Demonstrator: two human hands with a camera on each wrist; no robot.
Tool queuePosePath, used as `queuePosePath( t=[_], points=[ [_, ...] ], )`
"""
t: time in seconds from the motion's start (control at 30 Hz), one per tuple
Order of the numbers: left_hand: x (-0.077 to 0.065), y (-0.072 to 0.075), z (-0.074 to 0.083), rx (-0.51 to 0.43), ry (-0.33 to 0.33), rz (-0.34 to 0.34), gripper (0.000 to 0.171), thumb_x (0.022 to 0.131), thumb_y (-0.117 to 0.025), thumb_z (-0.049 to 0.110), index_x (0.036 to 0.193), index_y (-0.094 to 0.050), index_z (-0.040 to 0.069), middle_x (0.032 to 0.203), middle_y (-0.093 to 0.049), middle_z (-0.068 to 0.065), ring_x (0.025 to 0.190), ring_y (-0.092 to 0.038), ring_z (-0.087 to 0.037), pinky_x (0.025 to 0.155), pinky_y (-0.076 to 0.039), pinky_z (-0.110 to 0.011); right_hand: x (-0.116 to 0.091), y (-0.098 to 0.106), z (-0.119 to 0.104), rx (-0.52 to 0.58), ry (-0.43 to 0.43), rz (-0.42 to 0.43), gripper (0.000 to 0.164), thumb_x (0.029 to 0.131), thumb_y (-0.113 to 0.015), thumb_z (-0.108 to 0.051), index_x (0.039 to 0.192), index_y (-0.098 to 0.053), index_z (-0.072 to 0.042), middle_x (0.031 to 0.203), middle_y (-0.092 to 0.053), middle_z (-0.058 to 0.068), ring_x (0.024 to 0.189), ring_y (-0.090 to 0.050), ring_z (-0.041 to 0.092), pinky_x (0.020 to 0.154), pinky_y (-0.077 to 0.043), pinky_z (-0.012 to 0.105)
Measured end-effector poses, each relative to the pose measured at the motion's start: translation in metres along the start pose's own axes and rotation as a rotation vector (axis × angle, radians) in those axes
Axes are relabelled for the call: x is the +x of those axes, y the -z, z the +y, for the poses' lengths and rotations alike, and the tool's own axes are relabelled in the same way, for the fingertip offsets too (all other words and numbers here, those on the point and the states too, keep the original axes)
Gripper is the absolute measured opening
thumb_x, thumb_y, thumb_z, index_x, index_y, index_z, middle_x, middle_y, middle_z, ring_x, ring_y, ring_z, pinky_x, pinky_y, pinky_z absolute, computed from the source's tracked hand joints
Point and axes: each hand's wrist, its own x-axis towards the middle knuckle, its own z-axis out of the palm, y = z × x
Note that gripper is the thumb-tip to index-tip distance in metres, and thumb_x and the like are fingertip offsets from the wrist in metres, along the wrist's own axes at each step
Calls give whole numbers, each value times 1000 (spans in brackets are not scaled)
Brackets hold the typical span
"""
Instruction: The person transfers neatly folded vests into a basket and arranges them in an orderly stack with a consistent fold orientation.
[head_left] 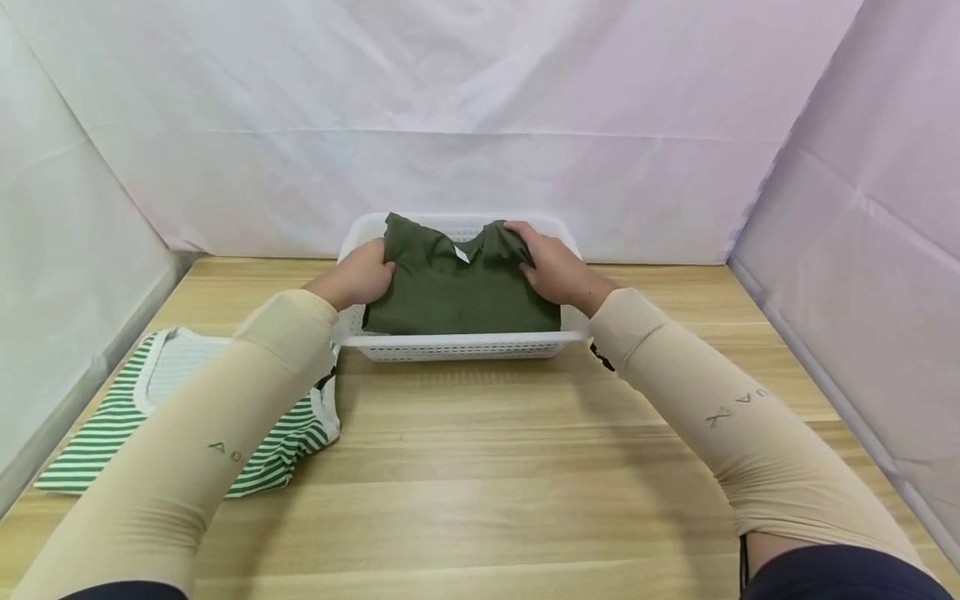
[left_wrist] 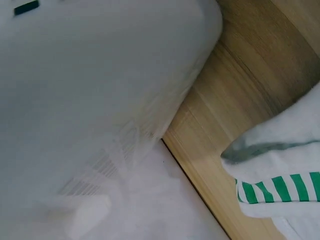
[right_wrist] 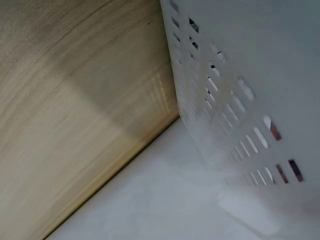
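We see a folded olive green shirt (head_left: 457, 292) lying inside a white slotted basket (head_left: 457, 346) at the far middle of a wooden table (head_left: 480, 467). Our left hand (head_left: 360, 277) grips the shirt's left edge with curled fingers; our right hand (head_left: 551, 265) clasps its right shoulder. We judge the shirt is being settled into the basket. Next calls for letting go cleanly. A green striped shirt (head_left: 112, 433) lies near left.
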Motion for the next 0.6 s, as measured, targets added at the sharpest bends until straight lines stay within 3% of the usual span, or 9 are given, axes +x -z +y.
queuePosePath(
  t=[0.13, 0.23, 0.33, 0.47, 0.53, 0.6],
  points=[
    [3, -2, 1, 102, 50, -27, 54, 106, -29, 10, 150, -13, -17, 150, -33, -37, 136, -42, -44, 105, -42, -54, 2, -5, 2, -9, -58, -13, 72, 102, -54, -8, 159, -12, -14, 138, -54, 23, 128, -54, 38, 103, -47, 50],
    [4, -3, 2, 151, 78, -35, 61, 105, -30, 9, 151, -1, -18, 154, -26, -40, 140, -38, -46, 107, -43, -53, 5, -7, 2, -25, -107, -23, 74, 102, -54, -8, 160, -9, -15, 144, -47, 24, 131, -50, 38, 104, -46, 50],
    [3, -4, 3, 191, 94, -25, 64, 101, -32, 5, 150, 1, -19, 149, -32, -41, 132, -47, -44, 101, -47, -49, 6, -8, 0, -43, -149, -34, 74, 102, -53, -7, 161, -9, -16, 146, -41, 26, 120, -54, 36, 95, -49, 48],
    [0, -8, 4, 262, 120, 8, 67, 98, -36, 0, 151, 0, -17, 133, -51, -39, 109, -61, -38, 88, -50, -43, 7, -12, -2, -104, -170, -77, 67, 103, -43, -1, 161, -13, -16, 144, -35, 27, 89, -57, 32, 75, -48, 41],
    [-3, -11, 4, 309, 121, 26, 69, 97, -39, -2, 152, 0, -15, 122, -59, -36, 100, -64, -35, 84, -51, -41, 5, -15, -4, -179, -147, -94, 62, 101, -42, 2, 159, -22, -13, 143, -36, 27, 84, -56, 32, 72, -47, 39],
    [-7, -14, 5, 374, 103, 45, 70, 97, -42, -2, 154, -2, -14, 111, -64, -33, 92, -66, -35, 79, -52, -42, 3, -18, -5, -268, -111, -99, 57, 100, -43, 3, 154, -32, -10, 142, -37, 26, 92, -57, 34, 75, -48, 41]
  ],
)
